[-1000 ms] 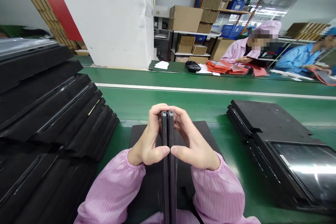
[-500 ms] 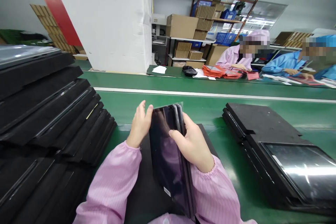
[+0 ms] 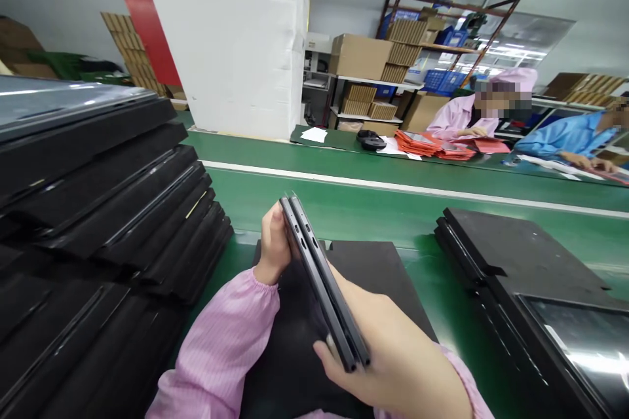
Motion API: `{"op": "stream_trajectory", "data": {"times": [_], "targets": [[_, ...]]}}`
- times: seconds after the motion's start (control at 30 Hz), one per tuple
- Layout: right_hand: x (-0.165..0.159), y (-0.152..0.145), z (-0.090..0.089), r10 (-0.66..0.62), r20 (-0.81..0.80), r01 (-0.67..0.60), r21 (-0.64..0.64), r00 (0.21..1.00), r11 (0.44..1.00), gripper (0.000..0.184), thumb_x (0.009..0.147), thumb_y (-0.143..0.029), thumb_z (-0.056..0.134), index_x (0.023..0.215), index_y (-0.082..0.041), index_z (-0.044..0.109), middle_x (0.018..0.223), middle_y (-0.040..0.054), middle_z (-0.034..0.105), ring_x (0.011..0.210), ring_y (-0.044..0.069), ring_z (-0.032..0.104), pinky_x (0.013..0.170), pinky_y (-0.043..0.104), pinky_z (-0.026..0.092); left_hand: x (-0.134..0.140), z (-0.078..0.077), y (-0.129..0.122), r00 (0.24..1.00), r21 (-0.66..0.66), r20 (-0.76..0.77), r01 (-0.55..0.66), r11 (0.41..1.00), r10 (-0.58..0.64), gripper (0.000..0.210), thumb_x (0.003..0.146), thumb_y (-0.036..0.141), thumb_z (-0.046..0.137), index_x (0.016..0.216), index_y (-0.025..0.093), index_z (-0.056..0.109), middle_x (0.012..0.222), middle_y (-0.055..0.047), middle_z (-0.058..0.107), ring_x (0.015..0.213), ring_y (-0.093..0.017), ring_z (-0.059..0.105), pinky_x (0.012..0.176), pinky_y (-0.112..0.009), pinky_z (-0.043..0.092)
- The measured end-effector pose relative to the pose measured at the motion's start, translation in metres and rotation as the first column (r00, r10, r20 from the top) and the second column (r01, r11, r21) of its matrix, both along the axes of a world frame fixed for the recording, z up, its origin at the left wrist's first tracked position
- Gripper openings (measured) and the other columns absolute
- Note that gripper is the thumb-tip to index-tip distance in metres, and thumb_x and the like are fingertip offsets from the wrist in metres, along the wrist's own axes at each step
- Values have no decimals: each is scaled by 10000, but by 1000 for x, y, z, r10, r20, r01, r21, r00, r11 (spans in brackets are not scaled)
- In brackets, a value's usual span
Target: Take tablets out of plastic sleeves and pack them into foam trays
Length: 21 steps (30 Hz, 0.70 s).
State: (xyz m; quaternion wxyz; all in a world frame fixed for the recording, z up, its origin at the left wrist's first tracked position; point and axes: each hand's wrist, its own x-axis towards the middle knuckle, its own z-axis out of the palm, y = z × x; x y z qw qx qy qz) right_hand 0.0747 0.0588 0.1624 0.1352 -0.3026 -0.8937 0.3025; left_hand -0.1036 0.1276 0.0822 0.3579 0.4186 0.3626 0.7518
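Two dark tablets (image 3: 322, 275) stand side by side on edge between my hands, their narrow sides with small ports facing up at me. My right hand (image 3: 383, 340) is closed round their near end, thumb on the left face and the other fingers on the right. At the far end my left hand (image 3: 276, 242) grips the pair from the left, its fingers partly hidden behind them. Beneath lies a flat black foam tray (image 3: 373, 268) on the green bench.
A tall stack of black trays (image 3: 122, 203) rises at left. On the right are more black trays (image 3: 521, 242) and a glossy screen (image 3: 584, 340). Across the green bench (image 3: 373, 203) sit a person in pink (image 3: 462, 114) and a person in blue (image 3: 565, 137), near red sleeves (image 3: 432, 145).
The tablets have turned from showing a screen to showing their port edges. My right hand has slid to the near end, and my left hand has closed on the far end.
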Motion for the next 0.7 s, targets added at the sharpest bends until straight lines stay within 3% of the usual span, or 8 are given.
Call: {"op": "stream_trajectory", "data": {"times": [0.13,0.23,0.33,0.4,0.5,0.53,0.63,0.7], "targets": [[4,-9,-1,36,-14,-37,-22,999,999,966,661,-94,592,1530,-293,219,945,44,716,476,165,570,413,269,447,1,5,-6,1000,132,-26,-3,991,6,598,738,812,474,669,218,486,577,12,432,508,-143,388,498,-300,325],[5,-16,-4,19,-120,-25,-51,993,998,953,656,-75,621,1511,-325,280,873,12,725,547,189,629,433,257,445,6,8,-10,999,147,-36,43,988,-38,636,711,848,454,646,216,474,595,-6,453,519,-147,406,505,-310,332],[7,-18,-5,32,-137,-43,-78,990,996,943,664,-129,695,1505,-301,306,853,4,718,631,204,660,498,260,496,8,9,-11,995,145,3,97,985,-98,652,675,868,473,638,218,469,572,-3,432,505,-144,391,488,-308,313],[9,-9,-6,120,-116,-131,-89,986,987,999,637,-200,782,1509,-277,301,917,15,710,713,206,676,582,263,544,5,9,-9,985,169,47,158,973,-168,644,655,862,506,617,221,460,549,10,401,486,-136,372,464,-299,282],[9,18,-12,229,-215,-242,-36,949,970,1013,647,-329,846,1505,-259,312,1170,74,656,1008,232,667,892,333,546,-8,6,0,959,175,56,263,949,-276,665,614,888,507,572,230,421,502,25,369,450,-129,369,451,-293,285],[8,28,-17,183,-282,-190,2,942,982,962,689,-360,827,1500,-256,321,1267,96,610,1124,244,624,992,376,494,-12,3,4,948,160,41,307,938,-317,675,588,897,518,553,233,400,476,30,362,432,-129,372,448,-294,298],[5,55,-39,-130,-389,165,56,912,985,756,790,-374,743,1449,-212,411,1408,138,507,1298,274,494,1104,468,370,-14,-9,17,888,103,-2,458,883,-461,685,504,870,612,511,242,338,398,44,332,382,-130,363,440,-304,336],[5,59,-59,-170,-291,168,-31,942,985,611,787,-373,734,1333,-174,548,1326,133,588,1243,296,538,1072,476,397,-2,-20,23,839,72,11,543,837,-545,709,460,899,586,496,247,311,378,46,304,385,-139,370,462,-331,383]]}}
